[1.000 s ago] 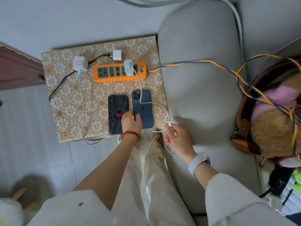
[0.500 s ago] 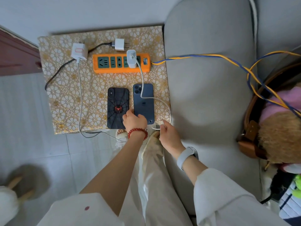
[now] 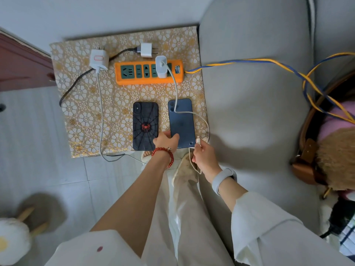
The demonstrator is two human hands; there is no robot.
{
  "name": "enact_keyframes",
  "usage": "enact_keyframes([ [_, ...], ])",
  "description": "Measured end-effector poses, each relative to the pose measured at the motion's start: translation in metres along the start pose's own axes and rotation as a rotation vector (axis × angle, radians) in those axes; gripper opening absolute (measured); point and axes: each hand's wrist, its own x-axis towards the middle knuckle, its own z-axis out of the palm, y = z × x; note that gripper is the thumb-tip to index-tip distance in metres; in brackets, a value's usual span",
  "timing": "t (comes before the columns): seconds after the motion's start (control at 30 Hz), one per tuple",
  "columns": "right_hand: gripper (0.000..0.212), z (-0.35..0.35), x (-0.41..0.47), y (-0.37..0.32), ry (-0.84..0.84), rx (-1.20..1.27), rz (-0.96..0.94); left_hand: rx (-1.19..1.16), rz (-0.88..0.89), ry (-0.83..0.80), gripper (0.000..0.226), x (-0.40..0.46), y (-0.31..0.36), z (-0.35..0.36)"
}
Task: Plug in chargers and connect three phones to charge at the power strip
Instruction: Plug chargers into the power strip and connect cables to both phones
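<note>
An orange power strip (image 3: 134,80) lies on a gold floral table (image 3: 84,120). One white charger (image 3: 161,66) is plugged into it, and its white cable (image 3: 175,87) runs down across a blue phone (image 3: 181,121). My left hand (image 3: 166,140) presses on the blue phone's near end, beside a black spider-case phone (image 3: 145,124). My right hand (image 3: 203,156) pinches the cable's connector (image 3: 198,140) just right of the blue phone's bottom corner. Two more white chargers, the left charger (image 3: 98,59) and the rear charger (image 3: 146,50), lie unplugged behind the strip.
A grey sofa arm (image 3: 255,104) borders the table on the right. The strip's blue-and-yellow cord (image 3: 249,61) crosses it toward a brown basket (image 3: 307,166). The left charger's cable (image 3: 101,116) hangs over the table's near edge. Tiled floor (image 3: 38,150) lies to the left.
My right hand has brought the connector up from below the table edge to the blue phone's bottom right corner. My left hand has stayed on the phone.
</note>
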Motion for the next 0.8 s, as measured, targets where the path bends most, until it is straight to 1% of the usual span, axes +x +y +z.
enact_keyframes([
  [0.03,0.028,-0.001,-0.001,0.000,0.001,0.032,0.014,-0.036,0.005,-0.005,0.046,-0.002,0.003,-0.001],
  [0.13,0.026,-0.002,-0.009,-0.002,0.009,0.078,0.003,-0.102,0.044,-0.034,0.028,-0.009,0.005,-0.006],
  [0.2,0.029,-0.005,-0.017,-0.004,0.002,0.071,-0.030,-0.097,0.068,-0.130,0.026,-0.011,0.005,-0.010],
  [0.3,0.027,-0.015,-0.036,-0.007,0.047,0.054,-0.098,-0.106,0.070,-0.232,0.011,-0.016,0.009,-0.016],
  [0.4,0.023,-0.023,-0.053,-0.007,0.131,0.113,-0.117,-0.244,0.032,-0.263,0.023,-0.019,0.011,-0.017],
  [0.43,0.023,-0.024,-0.057,-0.007,0.131,0.098,-0.118,-0.304,0.020,-0.272,0.022,-0.021,0.012,-0.018],
  [0.5,0.031,-0.022,-0.062,-0.006,0.093,0.018,-0.127,-0.399,0.002,-0.298,0.018,-0.026,0.014,-0.021],
  [0.57,0.034,-0.017,-0.062,-0.007,0.060,0.006,-0.119,-0.417,0.001,-0.314,0.017,-0.027,0.015,-0.024],
  [0.63,0.037,-0.013,-0.061,-0.014,0.037,0.101,-0.077,-0.429,0.000,-0.324,0.018,-0.025,0.015,-0.025],
  [0.7,0.035,-0.012,-0.058,-0.024,0.003,0.181,-0.039,-0.432,0.003,-0.323,0.019,-0.024,0.016,-0.026],
  [0.8,0.027,-0.015,-0.056,-0.034,-0.046,0.191,-0.005,-0.425,0.005,-0.319,0.018,-0.022,0.015,-0.027],
])
